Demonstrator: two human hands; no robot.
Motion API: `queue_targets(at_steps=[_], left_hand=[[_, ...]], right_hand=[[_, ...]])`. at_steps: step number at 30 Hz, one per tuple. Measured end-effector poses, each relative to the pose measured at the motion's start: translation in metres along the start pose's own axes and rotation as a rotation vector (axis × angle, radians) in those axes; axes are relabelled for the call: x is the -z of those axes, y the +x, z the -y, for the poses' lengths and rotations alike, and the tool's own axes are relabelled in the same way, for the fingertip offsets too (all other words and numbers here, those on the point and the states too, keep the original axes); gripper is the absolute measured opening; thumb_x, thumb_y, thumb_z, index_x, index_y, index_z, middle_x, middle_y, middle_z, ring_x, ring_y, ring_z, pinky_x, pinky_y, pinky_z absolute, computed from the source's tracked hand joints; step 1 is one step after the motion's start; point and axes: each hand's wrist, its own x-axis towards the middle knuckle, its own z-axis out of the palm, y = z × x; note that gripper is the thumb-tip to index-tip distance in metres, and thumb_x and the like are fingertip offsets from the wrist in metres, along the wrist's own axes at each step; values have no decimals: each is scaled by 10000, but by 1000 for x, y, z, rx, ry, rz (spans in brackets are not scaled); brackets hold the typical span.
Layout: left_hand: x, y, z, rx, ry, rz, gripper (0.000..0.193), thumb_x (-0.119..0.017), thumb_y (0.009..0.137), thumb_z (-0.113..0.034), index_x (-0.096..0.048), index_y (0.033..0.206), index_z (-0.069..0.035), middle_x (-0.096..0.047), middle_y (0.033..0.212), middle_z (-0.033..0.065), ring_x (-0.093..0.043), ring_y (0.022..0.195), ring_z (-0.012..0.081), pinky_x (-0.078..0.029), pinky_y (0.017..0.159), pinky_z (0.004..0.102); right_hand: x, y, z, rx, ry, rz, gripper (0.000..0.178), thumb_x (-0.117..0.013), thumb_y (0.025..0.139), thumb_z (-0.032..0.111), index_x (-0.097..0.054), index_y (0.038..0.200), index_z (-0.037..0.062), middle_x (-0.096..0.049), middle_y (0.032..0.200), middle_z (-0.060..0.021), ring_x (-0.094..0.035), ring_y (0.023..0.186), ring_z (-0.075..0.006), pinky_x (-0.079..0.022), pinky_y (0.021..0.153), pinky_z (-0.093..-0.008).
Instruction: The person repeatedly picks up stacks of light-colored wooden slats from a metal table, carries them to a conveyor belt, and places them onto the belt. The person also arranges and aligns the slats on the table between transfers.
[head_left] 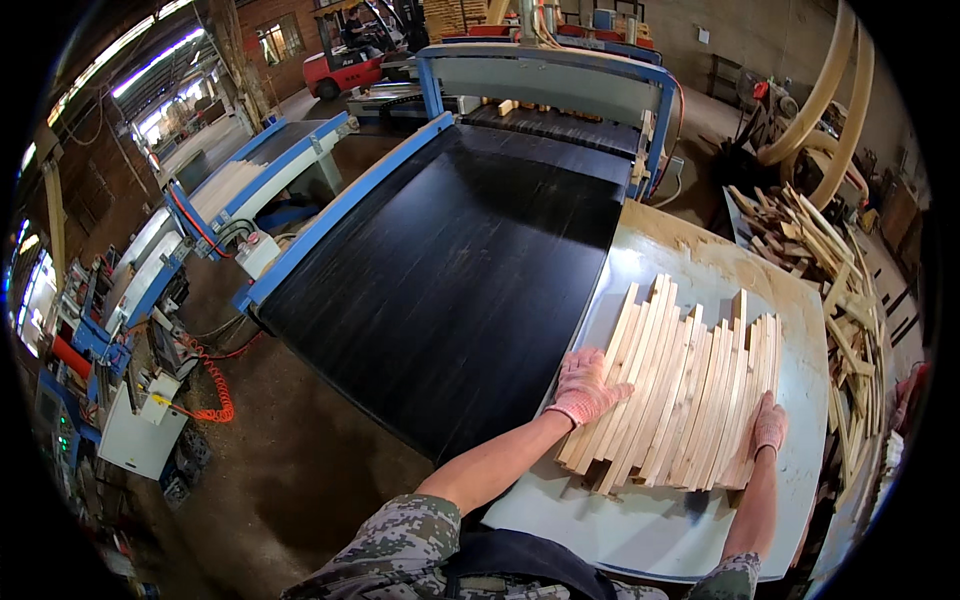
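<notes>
A bundle of pale wooden strips lies side by side on a light, flat board, with uneven ends. My left hand, in a pinkish knit glove, rests open against the left side of the bundle, its thumb reaching over the strips. On the opposite side my right hand, in a matching glove, lies with stretched fingers along the outermost strip. The bundle sits between both hands. Part of my right hand's fingers is hidden by its own back.
Left of the board runs a wide black conveyor belt with a blue frame. Scrap wood is heaped at the right. A second conveyor stands at the left. A person sits on a red forklift at the back.
</notes>
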Motion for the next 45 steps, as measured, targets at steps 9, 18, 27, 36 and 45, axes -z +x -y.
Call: queue_targets(at_steps=[9, 18, 27, 36, 45], left_hand=[[13, 0, -8, 51, -60, 134, 1070, -775, 882, -632, -366, 1638, 4, -421, 1630, 236, -317, 1570, 404, -198, 1330, 525], [44, -4, -28, -42, -85, 237, 1005, -789, 905, -530, -348, 1686, -76, -402, 1682, 282, -432, 1533, 444, -318, 1287, 495], [104, 2, 67, 28, -5, 157, 927, -695, 932, -619, -434, 1643, -85, -464, 1617, 265, -530, 1432, 439, -420, 1197, 507], [299, 44, 281, 47, 239, 15, 720, -764, 903, -580, -641, 1400, -75, -616, 1380, 204, -662, 1197, 436, -539, 1045, 527], [426, 78, 507, 334, 597, -31, 985, -447, 1048, -721, -306, 1696, 7, -267, 1774, 268, -195, 1665, 428, -96, 1360, 551]], right_hand=[[-3, 18, -22, 119, 58, 46, 799, -527, 1048, 663, -734, 1240, -84, -740, 1264, -313, -698, 1213, -447, -517, 1055, -511], [-14, 12, -41, -14, 84, 2, 828, -542, 1044, 680, -745, 1248, -96, -769, 1218, -267, -710, 1154, -384, -518, 1033, -482], [-23, -121, 64, 18, 327, 180, 637, -748, 969, 556, -781, 1119, -62, -773, 963, -169, -696, 893, -261, -552, 881, -406], [-99, -317, 273, 173, 481, 531, 453, -780, 958, 370, -748, 1123, -52, -764, 935, -77, -673, 802, -168, -555, 769, -345], [-218, -469, 507, 397, 681, 916, 437, -781, 989, 318, -726, 1249, -29, -778, 1032, -73, -696, 884, -149, -567, 805, -329]])
